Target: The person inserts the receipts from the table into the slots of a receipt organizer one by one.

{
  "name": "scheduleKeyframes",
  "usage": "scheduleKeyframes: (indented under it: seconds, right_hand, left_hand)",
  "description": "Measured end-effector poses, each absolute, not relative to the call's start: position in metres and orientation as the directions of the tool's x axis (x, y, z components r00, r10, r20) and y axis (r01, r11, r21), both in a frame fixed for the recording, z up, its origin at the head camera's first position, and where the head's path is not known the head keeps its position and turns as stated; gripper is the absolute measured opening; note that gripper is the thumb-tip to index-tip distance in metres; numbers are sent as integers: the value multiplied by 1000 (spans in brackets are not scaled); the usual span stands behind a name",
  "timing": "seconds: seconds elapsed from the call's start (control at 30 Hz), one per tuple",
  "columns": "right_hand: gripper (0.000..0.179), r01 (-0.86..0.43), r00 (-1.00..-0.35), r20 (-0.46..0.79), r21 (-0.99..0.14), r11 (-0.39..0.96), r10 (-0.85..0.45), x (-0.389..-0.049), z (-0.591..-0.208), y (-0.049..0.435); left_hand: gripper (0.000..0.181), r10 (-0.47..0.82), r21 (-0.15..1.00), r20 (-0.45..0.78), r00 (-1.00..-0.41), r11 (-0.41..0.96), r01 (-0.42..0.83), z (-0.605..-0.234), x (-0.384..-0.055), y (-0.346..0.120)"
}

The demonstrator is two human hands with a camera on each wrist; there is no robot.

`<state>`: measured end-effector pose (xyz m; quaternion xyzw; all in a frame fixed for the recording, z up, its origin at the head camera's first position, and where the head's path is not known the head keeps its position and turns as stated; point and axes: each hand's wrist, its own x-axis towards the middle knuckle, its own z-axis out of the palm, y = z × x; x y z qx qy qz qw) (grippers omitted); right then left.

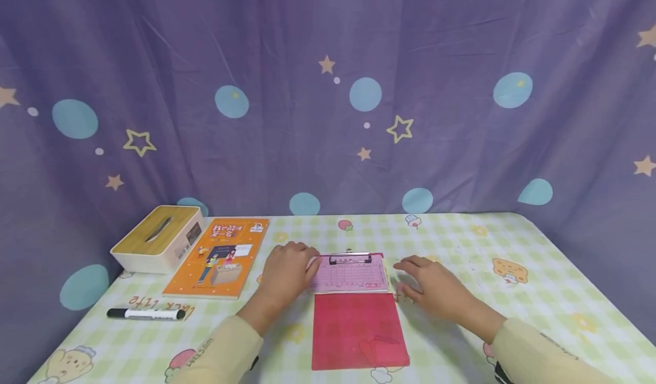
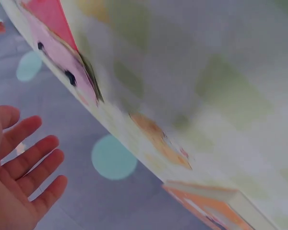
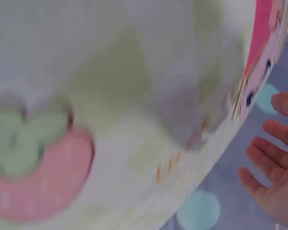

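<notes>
A small clip pad with pink printed sheets [image 1: 351, 276] lies in the middle of the table, its black metal clip [image 1: 350, 258] along the far edge. In front of it a red translucent sheet [image 1: 359, 330] is spread flat, its far edge meeting the pad's near edge. My left hand [image 1: 289, 270] is at the pad's left side, overlapping its corner in the head view; the left wrist view shows its fingers [image 2: 36, 163] spread and relaxed. On the other side, my right hand [image 1: 435, 287] hovers just off the pad's right edge, fingers loosely extended and holding nothing.
An orange book [image 1: 220, 258] lies left of my left hand, beside a white tissue box with a wooden lid [image 1: 154, 239]. Nearer the front left is a black-and-white marker [image 1: 146, 314]. A purple patterned curtain [image 1: 328, 184] hangs behind the checked tablecloth [image 1: 461, 241].
</notes>
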<state>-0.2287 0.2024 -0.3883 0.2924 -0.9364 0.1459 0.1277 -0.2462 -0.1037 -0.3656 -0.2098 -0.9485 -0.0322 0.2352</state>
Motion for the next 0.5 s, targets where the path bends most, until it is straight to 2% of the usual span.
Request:
scheduleKeyframes:
  seconds: [0.23, 0.5]
  right_hand:
    - [22, -551, -781, 444, -159, 819, -439, -238, -370, 225]
    - [20, -502, -803, 473, -209, 839, -362, -249, -354, 238]
  left_hand:
    - [14, 320, -12, 579, -750, 923, 384, -359, -255, -125]
    - [19, 245, 30, 606, -756, 943, 330, -354, -262, -143]
